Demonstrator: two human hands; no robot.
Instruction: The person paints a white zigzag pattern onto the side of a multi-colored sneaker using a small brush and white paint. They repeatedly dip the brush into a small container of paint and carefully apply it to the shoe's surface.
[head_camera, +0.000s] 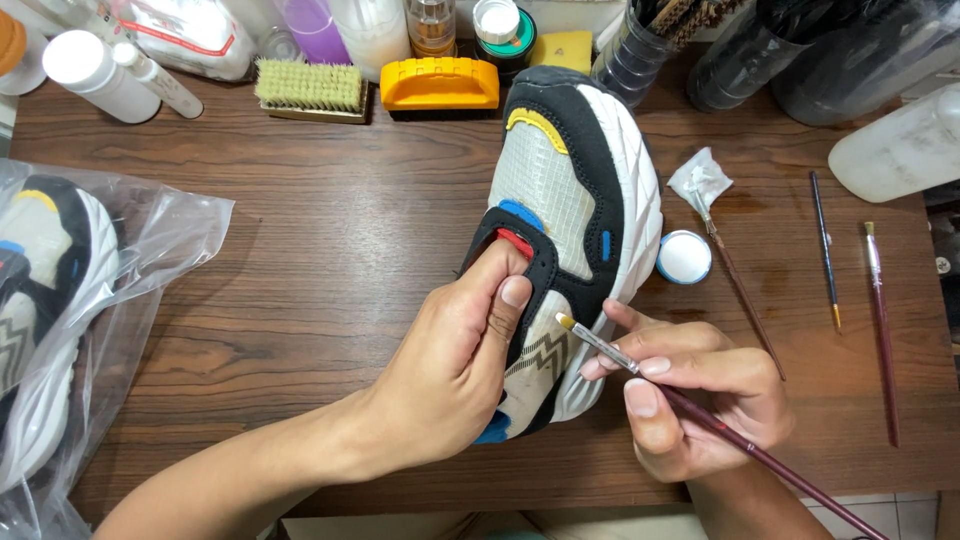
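Head view: my left hand (455, 355) closed round sneaker (570, 210), thumb pressed inside collar, shoe tipped on side on wooden worktop (330, 240). My right hand (690, 395) pinches thin brush (700, 410) like pen, bristle tip touching shoe's dark side panel. Small white paint pot (684, 257) just beside sole. Two spare brushes (850, 280) lie right. Second shoe in clear bag (60, 300) at left edge.

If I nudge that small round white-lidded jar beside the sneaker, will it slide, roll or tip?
The jar looks low and wide and sits flat on the wooden table, so it would probably slide rather than tip. It seems small, likely light, so a nudge may send it toward the loose paintbrushes. If knocked on edge, its round shape could roll.
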